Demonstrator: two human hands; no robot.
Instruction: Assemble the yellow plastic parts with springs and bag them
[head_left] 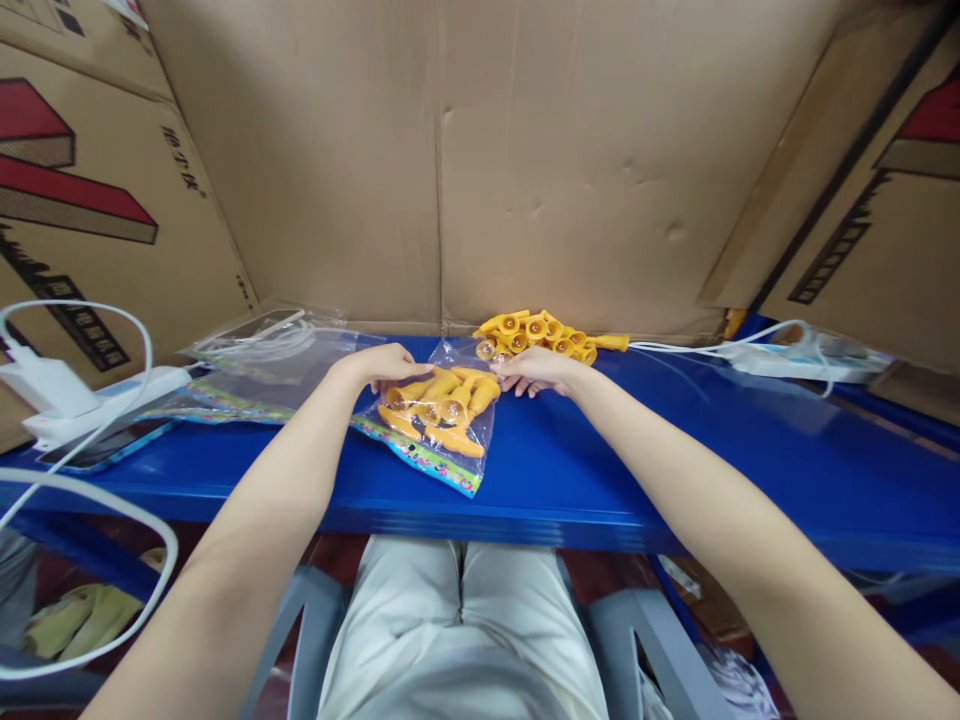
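A clear plastic bag with a colourful printed strip lies on the blue table, its printed end towards me. Several yellow horn-shaped plastic pieces are inside it. My left hand pinches the bag's far left edge between thumb and fingers. At the far right corner, my right hand has thumb and forefinger closed on the bag's edge, its other fingers loosely curled. Just behind my right hand sits a pile of similar yellow horn-shaped pieces, with flared hollow ends, partly hidden by that hand.
More flat clear bags lie left on the blue table. A phone and a white power strip with a plugged-in charger are at far left. Another power strip stands right. Cardboard walls the back and sides.
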